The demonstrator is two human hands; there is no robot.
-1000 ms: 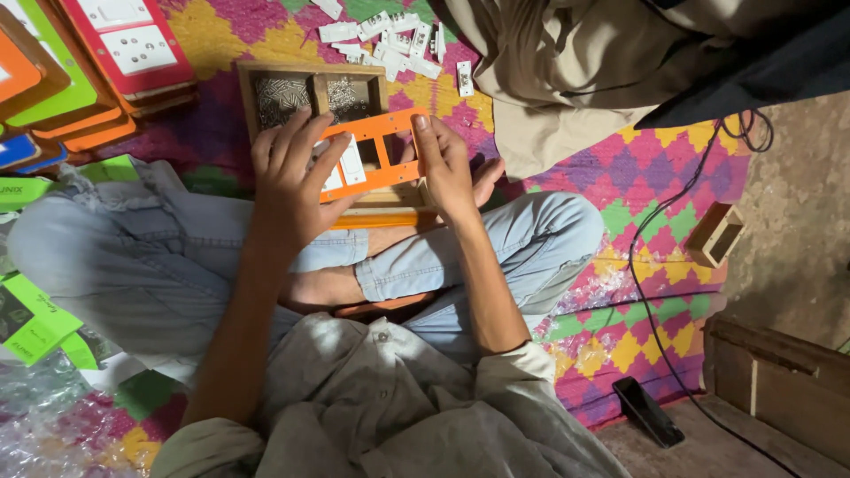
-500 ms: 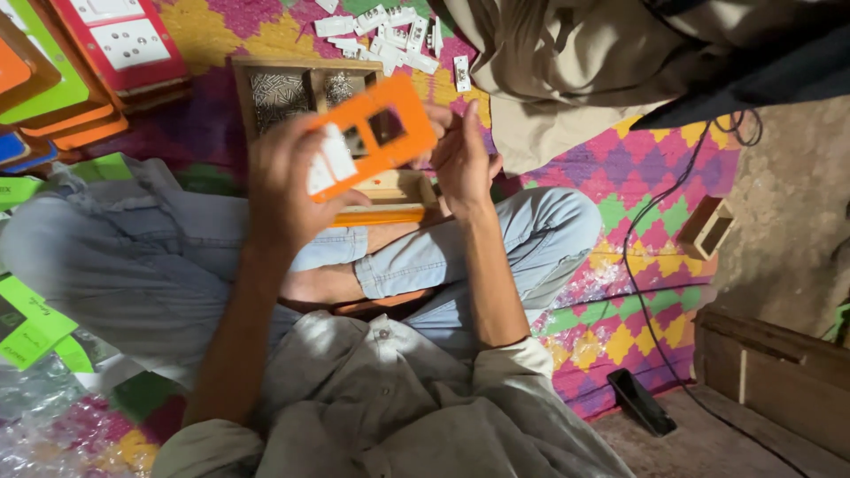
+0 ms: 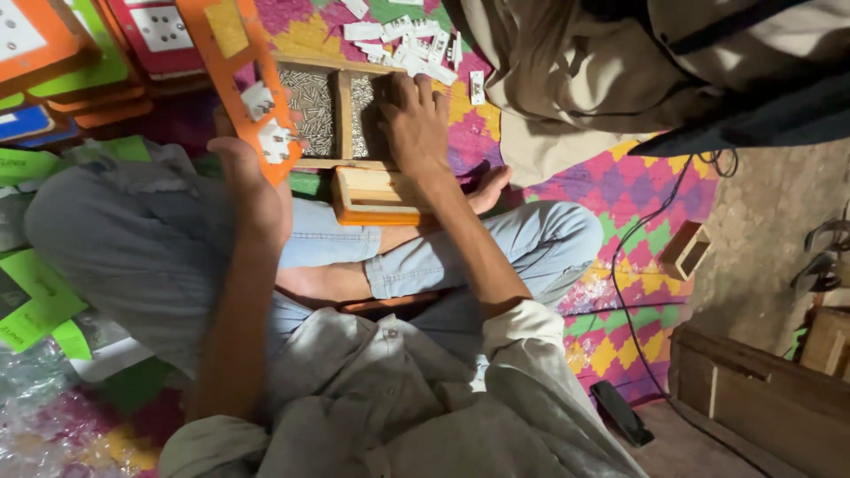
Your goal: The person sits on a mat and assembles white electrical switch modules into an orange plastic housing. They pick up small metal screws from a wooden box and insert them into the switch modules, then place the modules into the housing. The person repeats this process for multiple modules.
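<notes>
I sit cross-legged on a patterned mat. My left hand holds a flat orange board with white socket parts fixed on it, raised and tilted off to the left. My right hand reaches forward, palm down, into the right compartment of a wooden tray filled with small metal screws. Whether those fingers hold any screws is hidden. A small wooden block with an orange edge lies on my lap just below the tray.
Stacks of orange, green and red boards lie at the upper left. Loose white plastic parts are scattered beyond the tray. Another person in beige clothes sits at the upper right. A black cable, wooden boxes.
My left hand has swung the orange board from in front of me up and off to the left. My right hand has let go of it and moved into the screw tray.
</notes>
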